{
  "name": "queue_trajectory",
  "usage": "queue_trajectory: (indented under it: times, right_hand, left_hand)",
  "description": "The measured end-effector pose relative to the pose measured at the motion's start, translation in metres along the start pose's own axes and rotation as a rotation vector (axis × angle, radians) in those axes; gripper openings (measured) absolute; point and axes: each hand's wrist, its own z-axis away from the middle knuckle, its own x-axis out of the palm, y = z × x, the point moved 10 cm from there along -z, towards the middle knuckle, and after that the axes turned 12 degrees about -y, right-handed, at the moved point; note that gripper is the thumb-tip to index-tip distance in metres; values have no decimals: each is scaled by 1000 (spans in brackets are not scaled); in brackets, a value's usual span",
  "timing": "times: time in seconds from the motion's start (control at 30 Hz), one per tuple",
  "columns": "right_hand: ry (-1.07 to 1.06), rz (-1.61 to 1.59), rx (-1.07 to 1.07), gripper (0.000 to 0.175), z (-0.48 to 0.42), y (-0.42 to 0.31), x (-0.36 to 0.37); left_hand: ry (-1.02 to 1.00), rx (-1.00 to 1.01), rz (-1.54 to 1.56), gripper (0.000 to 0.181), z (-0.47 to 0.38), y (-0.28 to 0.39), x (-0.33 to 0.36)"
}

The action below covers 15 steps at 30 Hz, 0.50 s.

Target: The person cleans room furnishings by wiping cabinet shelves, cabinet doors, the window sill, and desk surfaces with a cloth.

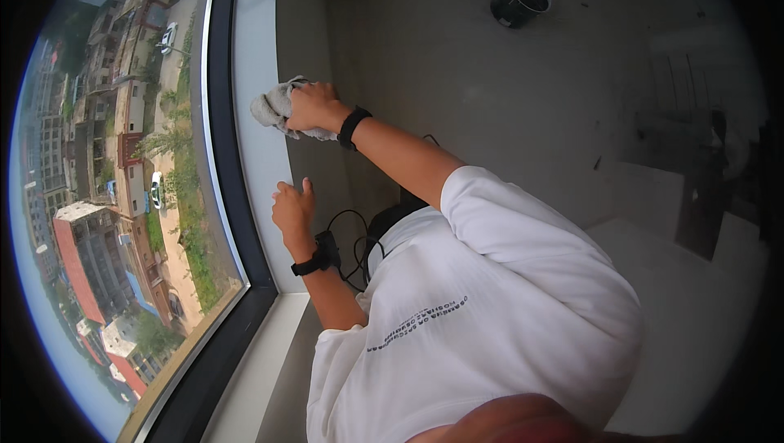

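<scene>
My right hand grips a bunched grey cloth, which lies against the pale window sill near its inner edge. Below it in the picture, my left hand is at the same sill's inner edge, its thumb apart and its fingers loosely bent, with nothing seen in it. Whether its fingertips press on the sill cannot be told. Both wrists carry black bands, and a small dark box with a cable is at the left wrist.
A dark window frame borders the sill, with buildings, a road and cars far below outside. On the grey floor stands a black bucket. Pale boards lie at the right. Black cables loop beside my waist.
</scene>
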Motion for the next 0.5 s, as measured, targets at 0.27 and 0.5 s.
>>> queue_trajectory:
  times: [0.27,0.5]
  right_hand:
    - [-177,-316,404,63,174,180,149]
    - [70,-692,469,53,273,267,177]
  left_hand:
    - [14,157,18,77,-32,-5,16]
    - [17,68,-164,83,-68,-8,35]
